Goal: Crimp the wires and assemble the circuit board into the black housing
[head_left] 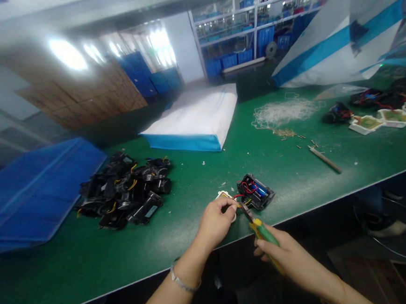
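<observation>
On the green bench (74,265), a heap of black plastic housings (125,193) lies far left. Our left hand (214,223) pinches a small white-edged circuit piece (224,196), light and brittle, we judge, so best held by its rim. Thin red wires (243,192) tie it to the open black plastic module with a blue cell (256,192), just beside; they look easily torn. Our right hand (292,257) is closed around green-and-yellow-handled cutters (264,234).
</observation>
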Tool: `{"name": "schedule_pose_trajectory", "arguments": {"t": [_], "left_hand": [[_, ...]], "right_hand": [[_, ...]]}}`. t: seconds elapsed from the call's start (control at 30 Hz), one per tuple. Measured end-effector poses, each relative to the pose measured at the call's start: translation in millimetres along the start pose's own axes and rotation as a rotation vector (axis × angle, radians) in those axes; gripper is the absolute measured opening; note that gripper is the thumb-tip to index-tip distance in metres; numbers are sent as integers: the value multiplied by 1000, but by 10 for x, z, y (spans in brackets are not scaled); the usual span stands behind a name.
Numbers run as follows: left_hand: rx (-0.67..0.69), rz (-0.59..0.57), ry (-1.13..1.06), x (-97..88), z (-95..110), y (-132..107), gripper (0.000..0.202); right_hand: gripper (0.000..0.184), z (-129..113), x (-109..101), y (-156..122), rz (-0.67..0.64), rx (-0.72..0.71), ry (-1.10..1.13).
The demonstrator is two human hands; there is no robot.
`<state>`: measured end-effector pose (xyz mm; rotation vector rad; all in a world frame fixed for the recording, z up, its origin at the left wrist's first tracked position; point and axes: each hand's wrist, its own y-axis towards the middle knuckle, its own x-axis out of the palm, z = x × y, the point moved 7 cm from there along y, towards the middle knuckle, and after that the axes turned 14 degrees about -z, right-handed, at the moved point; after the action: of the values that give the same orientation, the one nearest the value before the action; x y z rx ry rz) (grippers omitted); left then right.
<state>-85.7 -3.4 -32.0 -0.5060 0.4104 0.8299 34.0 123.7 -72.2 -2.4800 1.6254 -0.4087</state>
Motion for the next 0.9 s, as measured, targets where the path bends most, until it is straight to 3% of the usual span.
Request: {"name": "schedule_pose_trajectory", "arguments": {"t": [0.53, 0.9], "left_hand": [[63, 9, 231, 17, 141, -52, 19], [80, 3, 258, 16, 168, -98, 18]], "right_hand": [[56, 113, 40, -55, 80, 112, -115], [62, 54, 12, -64, 211, 30, -261]]}}
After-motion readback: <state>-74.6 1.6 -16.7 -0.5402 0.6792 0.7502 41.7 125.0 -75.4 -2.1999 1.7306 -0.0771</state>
